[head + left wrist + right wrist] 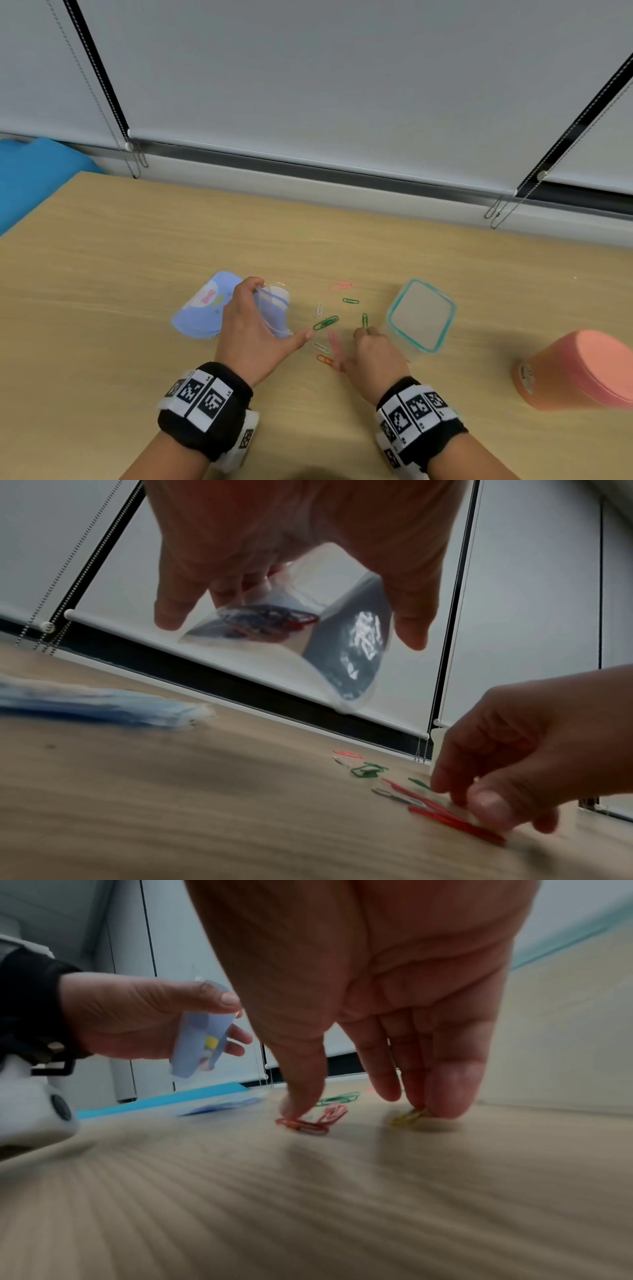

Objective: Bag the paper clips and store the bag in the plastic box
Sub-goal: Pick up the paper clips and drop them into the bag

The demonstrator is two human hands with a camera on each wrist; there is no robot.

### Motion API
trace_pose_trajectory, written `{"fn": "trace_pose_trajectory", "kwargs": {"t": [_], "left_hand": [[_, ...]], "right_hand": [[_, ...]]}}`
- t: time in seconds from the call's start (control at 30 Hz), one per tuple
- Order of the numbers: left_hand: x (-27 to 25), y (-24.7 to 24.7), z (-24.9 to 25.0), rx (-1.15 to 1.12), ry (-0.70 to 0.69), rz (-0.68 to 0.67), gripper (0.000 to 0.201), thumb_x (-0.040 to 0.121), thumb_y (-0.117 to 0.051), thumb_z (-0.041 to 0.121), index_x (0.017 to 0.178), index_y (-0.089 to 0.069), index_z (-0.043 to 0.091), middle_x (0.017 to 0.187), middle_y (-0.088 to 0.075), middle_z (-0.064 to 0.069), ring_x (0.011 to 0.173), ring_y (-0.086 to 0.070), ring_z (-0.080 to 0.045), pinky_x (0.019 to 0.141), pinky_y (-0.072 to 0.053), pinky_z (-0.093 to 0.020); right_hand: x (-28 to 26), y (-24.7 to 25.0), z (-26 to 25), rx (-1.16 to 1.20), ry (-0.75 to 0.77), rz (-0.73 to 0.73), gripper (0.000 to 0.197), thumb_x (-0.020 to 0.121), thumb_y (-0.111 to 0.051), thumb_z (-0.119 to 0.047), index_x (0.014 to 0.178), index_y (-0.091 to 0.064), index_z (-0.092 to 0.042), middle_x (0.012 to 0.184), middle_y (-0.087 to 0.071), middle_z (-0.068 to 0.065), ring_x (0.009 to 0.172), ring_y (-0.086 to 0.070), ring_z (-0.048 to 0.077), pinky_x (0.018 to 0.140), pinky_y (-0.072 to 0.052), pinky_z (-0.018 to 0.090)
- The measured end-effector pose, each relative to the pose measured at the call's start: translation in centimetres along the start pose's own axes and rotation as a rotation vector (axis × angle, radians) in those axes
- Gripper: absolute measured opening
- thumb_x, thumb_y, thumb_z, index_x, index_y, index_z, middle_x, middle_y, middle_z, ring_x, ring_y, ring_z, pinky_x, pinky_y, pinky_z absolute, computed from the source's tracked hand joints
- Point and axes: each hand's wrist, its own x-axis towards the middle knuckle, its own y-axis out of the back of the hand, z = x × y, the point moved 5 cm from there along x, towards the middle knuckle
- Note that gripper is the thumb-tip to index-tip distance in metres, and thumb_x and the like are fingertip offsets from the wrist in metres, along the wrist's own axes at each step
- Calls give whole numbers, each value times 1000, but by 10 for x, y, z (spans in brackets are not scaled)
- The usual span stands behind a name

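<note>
My left hand [279,308] grips a clear zip bag [274,303] by its open mouth, a little above the table. In the left wrist view a few clips [274,618] lie inside the bag [342,653]. Several coloured paper clips [325,323] are scattered on the wood between my hands. My right hand [359,1112] reaches down with straight fingers. Its thumb touches an orange clip [303,1125] and its fingertips [445,1093] press a yellow clip [409,1116]. The clear plastic box [394,310] with a teal rim stands open, just right of the clips.
A stack of blue printed bags [195,318] lies left of my left hand. A pink-lidded round canister [579,370] stands at the right. Roller blinds with bead chains [496,212] hang behind the table's far edge. A blue surface [30,178] lies far left.
</note>
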Motion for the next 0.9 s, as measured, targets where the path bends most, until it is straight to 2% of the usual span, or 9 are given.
{"fn": "trace_pose_trajectory", "kwargs": {"t": [0.03,0.1,0.2,0.27,0.37,0.5,0.7,0.77,0.9], "left_hand": [[-1,-1,1,1,2,-8,104,43,-86,53,126,-30,25,123,-42,5,119,-43,-14,102,-41,-35],[-2,-4,3,7,-1,-22,105,43,-86,53,126,-29,25,122,-41,8,119,-42,-13,102,-41,-34],[-3,-6,7,22,-18,-24,104,44,-85,54,127,-29,25,120,-38,10,118,-41,-13,102,-40,-34],[-3,-5,8,23,-23,-19,104,44,-85,53,127,-29,25,119,-37,10,118,-41,-13,102,-39,-33],[-2,-2,7,18,-22,-1,104,45,-86,52,127,-30,24,119,-38,10,117,-40,-11,102,-38,-30],[0,5,4,20,-10,20,105,44,-86,51,127,-30,22,118,-37,10,116,-40,-11,101,-38,-30],[5,12,-2,14,6,40,105,45,-87,51,128,-29,22,122,-36,11,118,-37,-10,100,-36,-28],[4,15,-2,15,12,44,105,45,-87,50,129,-29,22,126,-39,7,116,-36,-8,101,-36,-28],[4,18,-2,18,25,49,105,46,-88,48,129,-30,20,128,-43,2,113,-35,-7,101,-36,-29]], "right_hand": [[1,-4,-1,-8,11,-29,49,84,-63,-40,117,-54,-6,119,-57,12,109,-56,28,92,-48,34],[4,-11,-10,-52,72,-63,49,84,-65,-32,124,-52,-8,122,-56,12,113,-53,27,94,-46,33],[11,-15,-25,-36,173,-34,31,89,-53,-7,120,-57,-9,118,-59,12,106,-58,24,86,-46,27],[15,-16,-32,-9,199,-15,30,89,-46,1,113,-61,-9,114,-61,11,101,-60,24,80,-43,24],[18,-14,-38,-13,217,1,24,91,-46,-2,108,-60,-8,113,-61,13,101,-59,25,74,-36,22],[15,-4,-31,-82,130,7,26,96,-48,-22,110,-59,-4,112,-60,13,101,-60,25,76,-44,26],[15,-2,-40,-205,142,-58,25,91,-44,2,109,-60,-3,111,-63,16,100,-63,29,80,-50,33],[17,-7,-43,-260,161,-70,25,89,-43,4,108,-58,-1,111,-62,17,99,-62,29,81,-51,34],[15,-21,-49,-375,291,-76,34,92,-36,4,122,-51,-1,115,-58,21,102,-57,33,85,-51,40]]}}
